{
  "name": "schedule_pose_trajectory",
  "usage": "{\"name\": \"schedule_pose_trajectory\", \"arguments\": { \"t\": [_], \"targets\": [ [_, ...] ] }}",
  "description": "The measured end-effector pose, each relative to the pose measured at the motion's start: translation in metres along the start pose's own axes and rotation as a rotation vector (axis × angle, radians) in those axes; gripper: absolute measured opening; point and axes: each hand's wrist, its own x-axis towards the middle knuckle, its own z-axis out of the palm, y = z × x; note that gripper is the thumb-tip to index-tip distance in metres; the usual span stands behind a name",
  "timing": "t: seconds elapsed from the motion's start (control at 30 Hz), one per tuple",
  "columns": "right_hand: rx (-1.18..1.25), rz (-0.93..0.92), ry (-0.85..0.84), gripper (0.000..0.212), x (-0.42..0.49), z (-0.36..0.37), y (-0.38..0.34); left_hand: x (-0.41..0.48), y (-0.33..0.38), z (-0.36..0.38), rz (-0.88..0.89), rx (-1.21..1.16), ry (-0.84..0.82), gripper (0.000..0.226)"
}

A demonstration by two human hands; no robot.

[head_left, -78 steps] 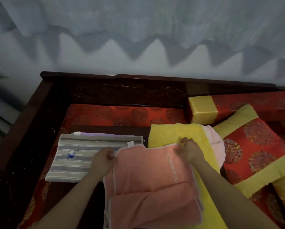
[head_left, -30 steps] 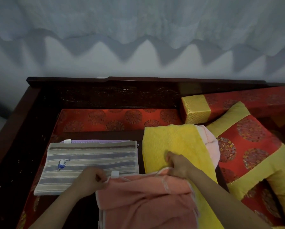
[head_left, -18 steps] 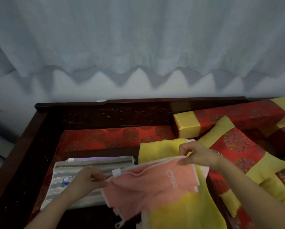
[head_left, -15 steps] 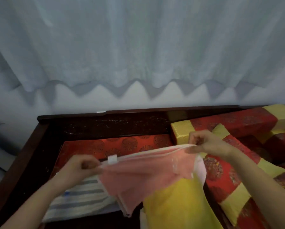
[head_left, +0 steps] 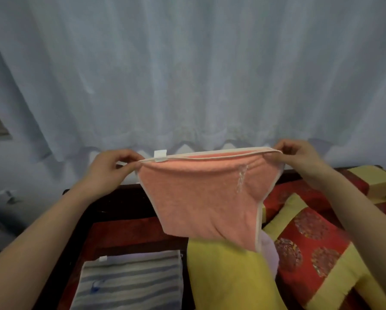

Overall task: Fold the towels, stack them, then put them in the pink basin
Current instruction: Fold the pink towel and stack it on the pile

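I hold a salmon-pink towel (head_left: 205, 198) up in the air, stretched between both hands and hanging folded below them. My left hand (head_left: 111, 168) pinches its top left corner beside a white tag; my right hand (head_left: 299, 157) pinches the top right corner. Below it a yellow towel (head_left: 227, 278) lies on the seat, with a pale pink towel (head_left: 269, 249) showing at its right edge. A folded grey striped towel (head_left: 129, 283) lies flat at the lower left, on top of a lilac one. The pink basin is not in view.
The towels rest on a dark wooden bench (head_left: 129, 202) with a red patterned seat pad. Red and yellow cushions (head_left: 317, 253) fill the right side, with a bolster (head_left: 370, 182) behind. A white curtain (head_left: 187, 74) hangs along the back.
Both hands lifted the salmon-pink towel off the yellow towel, raised it high and spread it apart. The camera tilted upward, showing more curtain.
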Motion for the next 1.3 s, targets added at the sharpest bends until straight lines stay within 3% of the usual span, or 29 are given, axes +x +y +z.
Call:
{"name": "schedule_pose_trajectory", "arguments": {
  "t": [0.13, 0.27, 0.4, 0.47, 0.57, 0.77, 0.87, 1.0, 1.13, 1.23, 1.3],
  "targets": [
    [0.109, 0.049, 0.011, 0.038, -0.034, -0.003, 0.015, -0.022, 0.005, 0.023, -0.030, -0.212, -0.078, 0.011],
    [0.135, 0.158, -0.119, 0.036, -0.095, -0.004, 0.052, -0.079, -0.004, 0.059, -0.058, -0.250, -0.298, 0.013],
    [0.114, 0.347, -0.298, 0.030, -0.170, 0.001, 0.100, -0.151, -0.027, 0.101, -0.158, -0.217, -0.556, 0.035],
    [0.139, 0.433, -0.372, 0.027, -0.200, 0.008, 0.126, -0.177, -0.040, 0.124, -0.246, -0.268, -0.667, 0.013],
    [0.137, 0.552, -0.341, 0.024, -0.227, 0.023, 0.168, -0.191, -0.061, 0.156, -0.347, -0.298, -0.765, 0.016],
    [-0.101, 0.597, -0.036, 0.035, -0.227, 0.047, 0.258, -0.169, -0.108, 0.233, -0.491, -0.270, -0.574, 0.022],
    [-0.243, 0.617, 0.114, 0.015, -0.210, 0.063, 0.289, -0.146, -0.122, 0.271, -0.538, -0.205, -0.499, 0.016],
    [-0.363, 0.700, 0.154, 0.013, -0.193, 0.077, 0.326, -0.122, -0.134, 0.311, -0.551, -0.043, -0.438, 0.012],
    [-0.408, 0.775, 0.092, 0.014, -0.182, 0.078, 0.335, -0.110, -0.151, 0.333, -0.465, 0.094, -0.552, 0.006],
    [-0.374, 0.753, -0.053, 0.029, -0.176, 0.069, 0.340, -0.100, -0.164, 0.339, -0.347, 0.168, -0.785, 0.063],
    [-0.419, 0.743, -0.161, 0.038, -0.176, 0.062, 0.345, -0.094, -0.167, 0.343, -0.314, 0.308, -0.946, 0.077]
  ]
}}
